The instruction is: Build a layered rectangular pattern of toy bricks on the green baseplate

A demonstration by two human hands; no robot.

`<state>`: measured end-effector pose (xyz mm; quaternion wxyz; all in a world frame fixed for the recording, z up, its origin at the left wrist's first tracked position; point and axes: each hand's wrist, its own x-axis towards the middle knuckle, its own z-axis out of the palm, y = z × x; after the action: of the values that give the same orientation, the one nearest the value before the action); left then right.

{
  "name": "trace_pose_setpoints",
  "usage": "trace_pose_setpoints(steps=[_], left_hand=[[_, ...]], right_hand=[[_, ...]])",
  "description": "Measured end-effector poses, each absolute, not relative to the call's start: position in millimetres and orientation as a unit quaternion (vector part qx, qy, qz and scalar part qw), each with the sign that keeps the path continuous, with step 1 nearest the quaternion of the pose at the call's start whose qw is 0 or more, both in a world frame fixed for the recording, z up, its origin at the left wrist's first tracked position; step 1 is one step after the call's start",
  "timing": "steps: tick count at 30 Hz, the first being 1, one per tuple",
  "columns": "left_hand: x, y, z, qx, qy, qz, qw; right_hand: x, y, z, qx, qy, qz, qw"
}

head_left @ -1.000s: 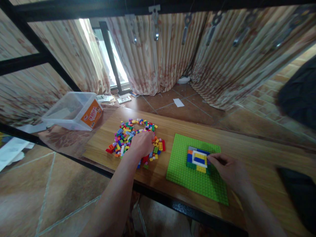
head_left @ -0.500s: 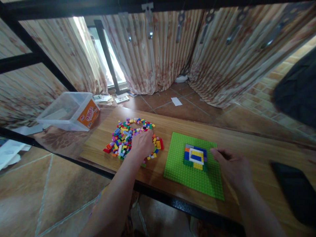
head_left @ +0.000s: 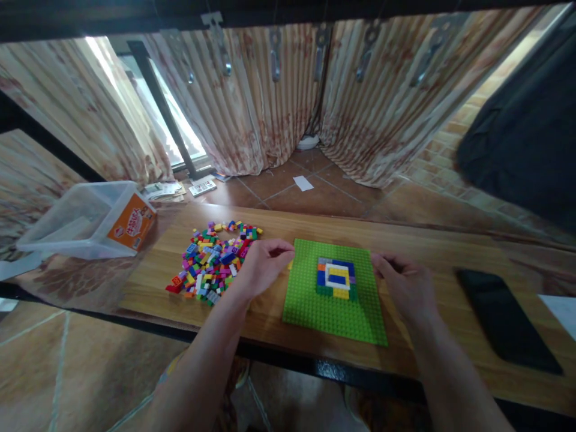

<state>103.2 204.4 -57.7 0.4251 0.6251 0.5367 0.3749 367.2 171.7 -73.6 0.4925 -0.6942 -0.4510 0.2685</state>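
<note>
A green baseplate (head_left: 306, 300) lies on the wooden table. Near its middle sits a low square of toy bricks (head_left: 336, 278), with a white ring around blue and yellow and an outer band of blue, green, orange, grey and purple. My left hand (head_left: 265, 267) is at the plate's left edge, thumb and fingertips pinched together; what they hold, if anything, is too small to name. Past the right edge, my right hand (head_left: 409, 288) is closed in a pinch, its contents hidden. To the left of my left hand spreads a pile of loose coloured bricks (head_left: 209, 261).
A clear plastic bin (head_left: 85, 216) with an orange label stands beyond the table's left end. On the right lies a black phone or tablet (head_left: 506, 318), with a white sheet (head_left: 562, 312) beside it. The table's dark front edge (head_left: 324, 369) runs below my forearms.
My left hand has left the brick pile and moved right to the baseplate's edge. My right hand stays pinched by the plate's right side. The view has turned slightly right.
</note>
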Motion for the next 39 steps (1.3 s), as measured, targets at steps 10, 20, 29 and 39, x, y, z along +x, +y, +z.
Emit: trace_pose_setpoints(steps=[10, 20, 29, 39], left_hand=[[175, 193, -96, 0.543, 0.514, 0.414, 0.520], [181, 193, -104, 0.602, 0.540, 0.383, 0.446], [174, 191, -89, 0.669, 0.534, 0.315, 0.410], [175, 184, -81, 0.715, 0.558, 0.233, 0.351]], right_hand=[[366, 169, -75, -0.676, -0.454, 0.299, 0.497], [367, 170, -81, -0.665, -0.468, 0.303, 0.497], [367, 168, -85, -0.670, -0.500, 0.280, 0.472], [367, 168, -85, -0.670, -0.514, 0.274, 0.461]])
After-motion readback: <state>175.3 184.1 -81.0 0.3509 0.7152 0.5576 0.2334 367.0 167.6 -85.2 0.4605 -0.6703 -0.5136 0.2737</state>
